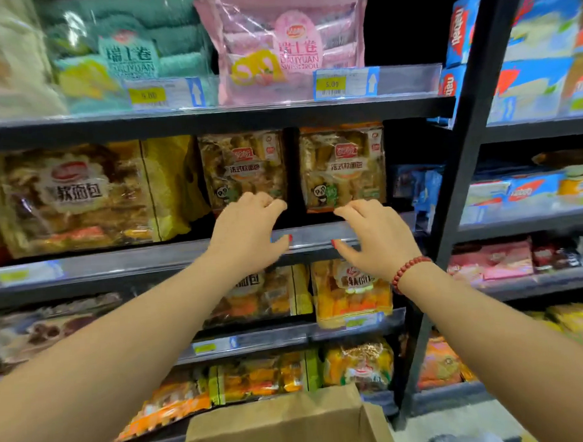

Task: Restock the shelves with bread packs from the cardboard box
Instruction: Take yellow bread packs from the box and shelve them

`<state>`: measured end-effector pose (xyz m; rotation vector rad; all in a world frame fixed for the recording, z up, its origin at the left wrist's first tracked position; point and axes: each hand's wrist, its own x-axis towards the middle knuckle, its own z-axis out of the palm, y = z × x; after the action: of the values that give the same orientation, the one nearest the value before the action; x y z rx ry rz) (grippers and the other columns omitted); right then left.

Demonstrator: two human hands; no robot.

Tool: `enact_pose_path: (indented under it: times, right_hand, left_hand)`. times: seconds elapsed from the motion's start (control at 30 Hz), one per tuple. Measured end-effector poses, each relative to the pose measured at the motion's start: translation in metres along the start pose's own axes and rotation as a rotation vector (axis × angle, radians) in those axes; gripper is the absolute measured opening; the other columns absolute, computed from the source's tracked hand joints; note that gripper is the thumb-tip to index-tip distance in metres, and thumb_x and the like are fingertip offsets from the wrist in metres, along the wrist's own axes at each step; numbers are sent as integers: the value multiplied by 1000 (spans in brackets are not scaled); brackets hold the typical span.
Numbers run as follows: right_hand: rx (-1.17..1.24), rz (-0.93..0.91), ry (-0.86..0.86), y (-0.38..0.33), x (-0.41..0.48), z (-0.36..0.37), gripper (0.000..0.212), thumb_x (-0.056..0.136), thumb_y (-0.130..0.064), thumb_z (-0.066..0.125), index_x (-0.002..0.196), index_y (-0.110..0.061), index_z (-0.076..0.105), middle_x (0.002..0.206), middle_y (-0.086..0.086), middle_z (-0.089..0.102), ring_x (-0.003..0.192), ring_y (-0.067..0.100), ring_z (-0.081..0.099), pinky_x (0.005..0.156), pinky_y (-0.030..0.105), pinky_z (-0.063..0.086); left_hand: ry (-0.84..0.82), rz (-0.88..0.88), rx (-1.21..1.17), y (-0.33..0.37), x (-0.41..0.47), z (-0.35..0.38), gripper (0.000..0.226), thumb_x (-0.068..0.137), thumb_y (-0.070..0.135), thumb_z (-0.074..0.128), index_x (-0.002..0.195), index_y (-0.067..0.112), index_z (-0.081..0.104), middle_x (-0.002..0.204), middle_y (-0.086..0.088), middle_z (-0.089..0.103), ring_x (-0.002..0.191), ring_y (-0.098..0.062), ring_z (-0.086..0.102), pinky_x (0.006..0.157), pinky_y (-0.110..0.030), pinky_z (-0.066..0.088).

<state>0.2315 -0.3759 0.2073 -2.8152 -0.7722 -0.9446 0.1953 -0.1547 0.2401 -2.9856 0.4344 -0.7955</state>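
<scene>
Two small brown bread packs with a panda print stand upright side by side on the middle shelf (318, 234): the left pack (243, 166) and the right pack (343, 164). My left hand (247, 233) hovers just below the left pack, fingers curled and apart, holding nothing. My right hand (373, 236), with a red bead bracelet on the wrist, is spread in front of the shelf edge under the right pack, also holding nothing. The open cardboard box (280, 424) sits low in front of me.
A large bread pack (73, 198) fills the left of the same shelf. Green (122, 50) and pink (287, 42) Swiss roll packs stand on the shelf above. Orange bread packs (351, 292) fill lower shelves. A black upright post (464, 191) separates a neighbouring rack of blue wafer boxes (529, 86).
</scene>
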Motion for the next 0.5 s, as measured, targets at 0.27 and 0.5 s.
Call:
enact_pose_path:
  times: [0.27, 0.5]
  right_hand:
    - [141, 29, -92, -71, -55, 13, 46, 85, -43, 59, 124, -18, 56, 117, 2, 60, 109, 25, 53, 87, 39, 46]
    - [182, 104, -222, -99, -75, 48, 49, 89, -47, 55, 130, -22, 50, 128, 0, 54, 119, 21, 46, 97, 37, 43]
  left_hand:
    - [-121, -120, -10, -15, -111, 17, 51, 86, 41, 63, 131, 17, 57, 122, -7, 62, 113, -31, 56, 84, -40, 49]
    - [-238, -243, 31, -39, -158, 53, 53, 90, 50, 55, 135, 21, 51, 127, -4, 58, 116, -26, 52, 86, -38, 50]
